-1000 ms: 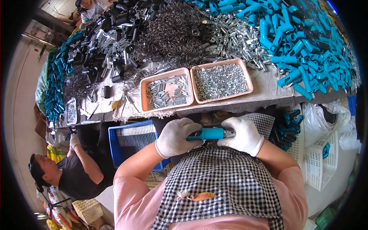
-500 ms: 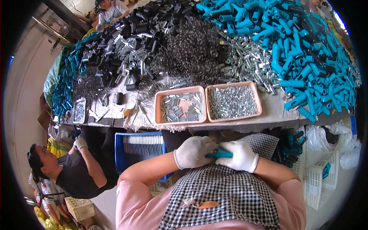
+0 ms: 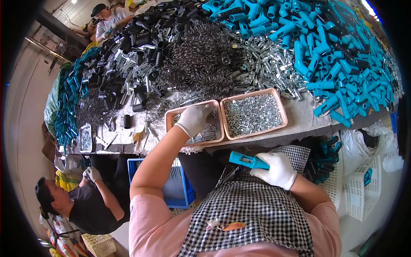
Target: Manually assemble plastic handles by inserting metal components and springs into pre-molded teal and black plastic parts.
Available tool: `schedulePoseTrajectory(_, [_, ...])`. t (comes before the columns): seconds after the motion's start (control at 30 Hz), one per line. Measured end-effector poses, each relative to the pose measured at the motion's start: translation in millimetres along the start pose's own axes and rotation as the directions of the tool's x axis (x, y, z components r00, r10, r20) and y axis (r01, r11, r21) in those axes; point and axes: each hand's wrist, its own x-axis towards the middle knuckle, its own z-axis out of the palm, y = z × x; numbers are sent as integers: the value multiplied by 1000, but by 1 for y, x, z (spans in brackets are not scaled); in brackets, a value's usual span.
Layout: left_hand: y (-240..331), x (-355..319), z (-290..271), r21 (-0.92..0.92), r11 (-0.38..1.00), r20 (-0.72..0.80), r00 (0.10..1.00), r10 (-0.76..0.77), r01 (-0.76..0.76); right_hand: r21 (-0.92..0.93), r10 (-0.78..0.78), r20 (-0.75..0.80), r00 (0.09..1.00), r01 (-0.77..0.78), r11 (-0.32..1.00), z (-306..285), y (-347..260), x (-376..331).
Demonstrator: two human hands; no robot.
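Observation:
My right hand (image 3: 277,170), in a white knit glove, is closed round the lower part of a teal plastic tool housing (image 3: 244,160). The housing is a hollow tube with slots along its side, held in front of my apron and pointing left. My left hand (image 3: 196,119), gloved alike, reaches over the left pink tray (image 3: 168,124), its fingers bent together at the tray's far right. Small metal pins (image 3: 209,132) lie in that tray, partly covered by the hand. Whatever is between those fingertips is hidden.
Small metal pieces fill the right pink tray (image 3: 254,115). Behind are heaps of dark springs (image 3: 201,60), black sleeves (image 3: 139,38), metal rods (image 3: 274,64) and teal housings (image 3: 334,64). A blue crate (image 3: 188,184) stands below the table edge. One co-worker (image 3: 81,201) sits left, another (image 3: 109,21) far left.
My left hand has left the teal housing and moved forward and left into the pin tray. My right hand keeps the housing, now tilted up and more exposed. The view has shifted slightly.

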Motion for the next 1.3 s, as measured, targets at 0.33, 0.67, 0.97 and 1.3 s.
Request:
schedulePoseTrajectory(0.33, [7,-16,-11,30,997,68,995,-70,69,-27,-38,11,999,39,999,6,-3,3])
schedulePoseTrajectory(0.67, [84,-78,-52,-594,803,-379,895,-234,-41,-121,-97,-97,991,85,989,5,-2,4])
schedulePoseTrajectory(0.97, [151,-90,-16,-489,765,-555,826,97,-419,-209,-132,-42,990,121,970,8,-11,2])
schedulePoseTrajectory(1.3, [181,-98,-18,-102,937,-345,895,282,-334,-401,-180,9,984,169,901,5,-12,-15])
